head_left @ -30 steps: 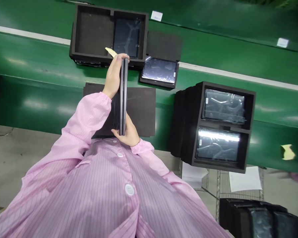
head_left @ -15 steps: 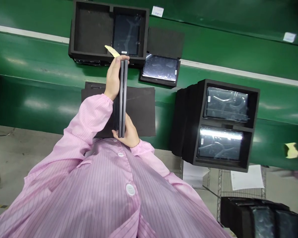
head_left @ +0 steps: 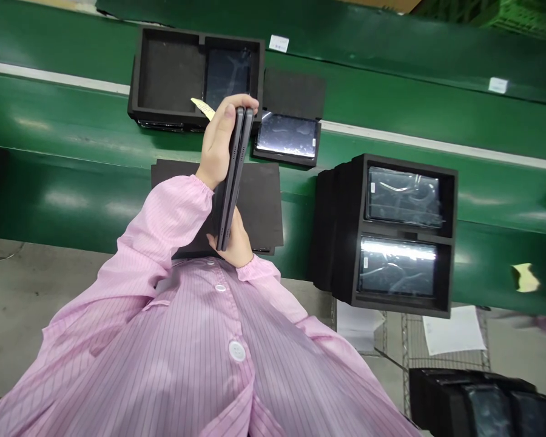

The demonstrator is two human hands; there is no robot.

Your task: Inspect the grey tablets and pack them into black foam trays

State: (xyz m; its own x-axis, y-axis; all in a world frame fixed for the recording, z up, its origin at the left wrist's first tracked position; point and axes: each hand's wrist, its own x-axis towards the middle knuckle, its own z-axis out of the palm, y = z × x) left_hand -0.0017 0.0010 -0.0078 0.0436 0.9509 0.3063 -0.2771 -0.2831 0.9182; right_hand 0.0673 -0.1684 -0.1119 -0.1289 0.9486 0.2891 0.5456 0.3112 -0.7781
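You've got two slim dark devices (head_left: 239,167) up on edge, side by side, above the dark sheets (head_left: 261,200), far end angled a bit rightward. Your left hand (head_left: 218,142) is clamped on that far end, thumb along the left one, fingers curled over the end. Your right hand (head_left: 237,243) cups the near end, thumb on the left side and palm on the right; the rest of its fingers are hidden, can't tell how they sit. The pair is very close together (can't say if they touch all the way down).

Step in hand reads as a two-ended, edge-on hold. To do it well: press evenly at both ends so one device doesn't slide on the other, support from below, grip frames rather than screen faces, and don't squeeze hard mid-length. Stay over the sheets, close to your body, in case something slips.

Watch your left knuckles: the two-slot tray (head_left: 168,70) sits just beyond the sheets, a yellow slip (head_left: 202,109) at its near rim. A tray stack (head_left: 339,237) stands right of the sheets, so give your right elbow room.
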